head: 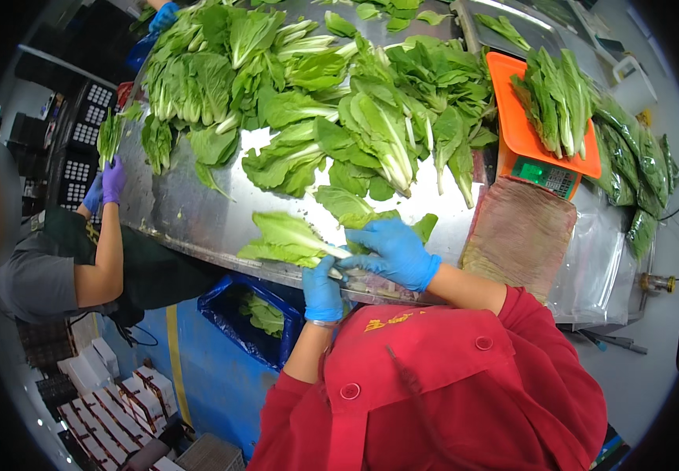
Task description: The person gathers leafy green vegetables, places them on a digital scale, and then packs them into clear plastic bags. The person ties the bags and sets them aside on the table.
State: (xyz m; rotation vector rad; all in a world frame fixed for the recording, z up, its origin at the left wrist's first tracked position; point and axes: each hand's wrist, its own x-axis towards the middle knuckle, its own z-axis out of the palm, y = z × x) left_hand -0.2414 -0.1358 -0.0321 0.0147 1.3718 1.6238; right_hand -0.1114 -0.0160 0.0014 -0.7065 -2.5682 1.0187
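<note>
A leafy green vegetable head (289, 238) lies across the metal table's near edge, its leaves to the left and its white stem base to the right. My left hand (323, 288), in a blue glove, grips it from below near the stems. My right hand (395, 253), also blue-gloved, has its fingers at the stem base; whether it holds a tool is hidden. Loose green leaves (345, 203) lie just beyond my hands. Farther back, a large heap of leafy greens (369, 123) covers much of the steel table (169, 200).
Right: an orange scale (507, 118) bearing greens (557, 100), a folded cloth (522, 235), clear plastic bags (595, 265) and bagged greens (640, 159). Below the edge hangs a blue-lined bin (251, 318) with leaves. Left, a co-worker's purple-gloved hand (114, 179) holds greens; another blue-gloved hand (164, 17) is far back.
</note>
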